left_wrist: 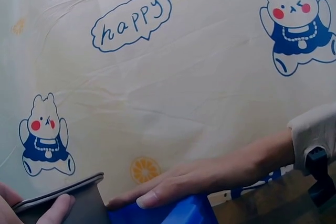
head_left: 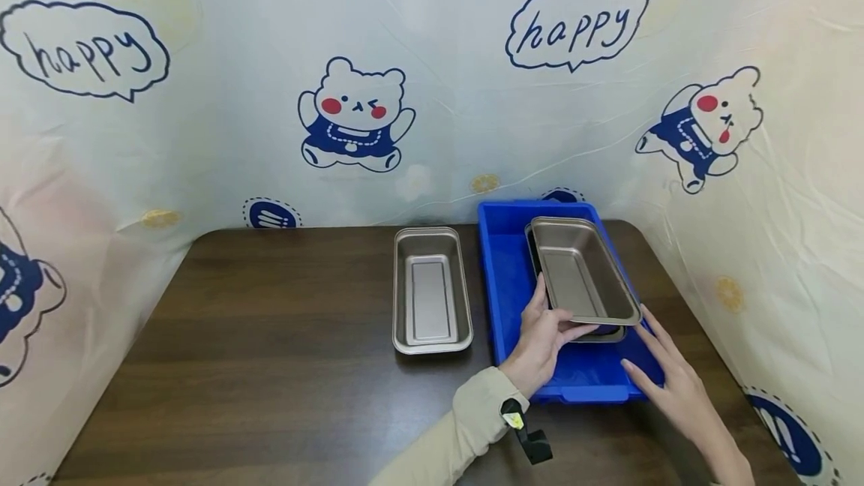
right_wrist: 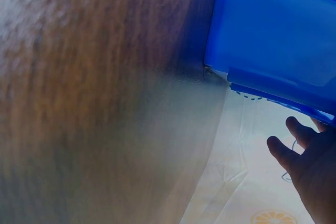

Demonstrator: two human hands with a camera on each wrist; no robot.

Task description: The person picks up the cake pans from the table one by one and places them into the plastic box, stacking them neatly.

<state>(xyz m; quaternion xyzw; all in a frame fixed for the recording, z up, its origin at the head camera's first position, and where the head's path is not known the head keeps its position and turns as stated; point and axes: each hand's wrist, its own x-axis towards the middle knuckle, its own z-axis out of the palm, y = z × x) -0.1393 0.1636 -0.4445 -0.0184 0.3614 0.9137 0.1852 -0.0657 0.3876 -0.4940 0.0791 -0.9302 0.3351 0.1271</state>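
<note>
A metal loaf pan (head_left: 580, 265) is tilted over the blue tray (head_left: 502, 276), its near end gripped by my left hand (head_left: 540, 340). In the left wrist view the thumb (left_wrist: 59, 209) presses the pan's outer wall. Beneath it, the rim of a second loaf pan (head_left: 604, 337) shows, mostly hidden. My right hand (head_left: 682, 392) is at the tray's right side, fingers extended by the held pan's near right corner; whether they touch the pan is unclear. In the right wrist view this hand (right_wrist: 315, 171) has spread fingers beside the tray's blue wall.
Left of the tray, another loaf pan (head_left: 432, 298) stands upright on the brown wooden table (head_left: 290, 351). The tray lies near the table's right edge. A printed cloth (head_left: 459, 96) hangs behind the table and along its sides.
</note>
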